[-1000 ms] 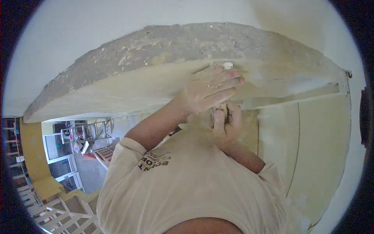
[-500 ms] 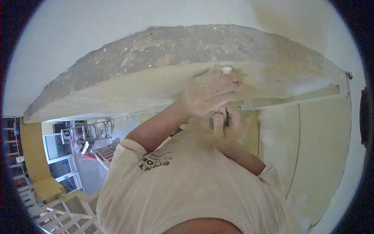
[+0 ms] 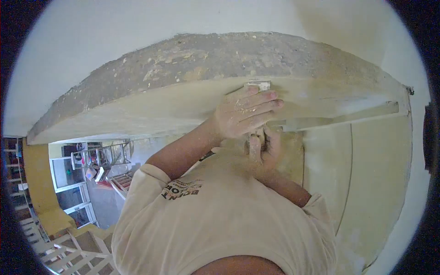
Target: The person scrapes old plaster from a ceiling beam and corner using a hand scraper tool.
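Note:
My left hand (image 3: 247, 110) lies over a hand tool, its fingers stretched to the right and marked with pale dust. The tool's flat whitish end (image 3: 260, 85) shows just beyond these fingers, against the pale underside (image 3: 183, 101) of a curved ledge, near its rough grey edge (image 3: 197, 57). Below, my right hand (image 3: 268, 149) is closed round the tool's handle, with the thumb along it. Both hands cover most of the tool, so its exact type cannot be told.
A recessed slot (image 3: 357, 113) and pale panels (image 3: 376, 174) lie to the right. At the lower left are a yellow pillar (image 3: 39, 183), a window (image 3: 68, 174), a metal frame (image 3: 114, 153), a reddish ladder-like object (image 3: 123, 181) and white slats (image 3: 75, 252).
The tool's whitish end has shifted slightly left and down, and more of its width shows. My left hand has moved slightly left, while my right hand remains round the handle.

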{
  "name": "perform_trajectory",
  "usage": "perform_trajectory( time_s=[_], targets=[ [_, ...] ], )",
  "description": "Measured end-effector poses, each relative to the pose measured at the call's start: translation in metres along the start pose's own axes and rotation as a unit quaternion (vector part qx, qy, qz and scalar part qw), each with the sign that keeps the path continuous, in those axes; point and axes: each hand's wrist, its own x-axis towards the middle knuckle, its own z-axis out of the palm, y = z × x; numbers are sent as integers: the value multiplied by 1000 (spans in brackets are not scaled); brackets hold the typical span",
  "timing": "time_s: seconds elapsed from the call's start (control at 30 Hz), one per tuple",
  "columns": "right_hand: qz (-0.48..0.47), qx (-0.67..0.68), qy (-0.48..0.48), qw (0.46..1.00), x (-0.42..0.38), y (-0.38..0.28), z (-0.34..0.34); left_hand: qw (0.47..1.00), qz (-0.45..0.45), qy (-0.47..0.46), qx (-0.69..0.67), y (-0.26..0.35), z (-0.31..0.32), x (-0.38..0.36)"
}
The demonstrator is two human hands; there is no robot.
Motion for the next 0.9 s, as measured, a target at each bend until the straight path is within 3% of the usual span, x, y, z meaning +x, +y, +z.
perform_trajectory(
  time_s=[0.13,0.3,0.4,0.5,0.57,0.7,0.77,0.83,0.9],
  targets=[
    [17,-15,-40,999,15,-20,0,1000,17,-20,3,-5,-5,2],
    [-14,-44,-35,998,1,3,-9,1000,10,-17,6,0,8,-4],
    [16,-11,-23,1000,5,-8,-10,996,-20,-76,-32,4,9,1],
    [27,23,-25,999,1,0,-15,999,37,-31,12,1,9,9],
    [20,45,-27,998,-2,5,-14,997,-3,-69,-38,1,19,-4],
    [50,-1,-7,999,6,-10,-20,997,30,-73,15,3,15,10],
    [42,4,-22,999,11,-10,-20,999,32,-20,-9,2,10,21],
    [-27,-34,8,999,6,-2,-15,1000,14,-12,-22,6,18,15],
    [-3,15,1,1000,10,-9,-15,999,-4,-8,-38,5,18,15]
  ],
)
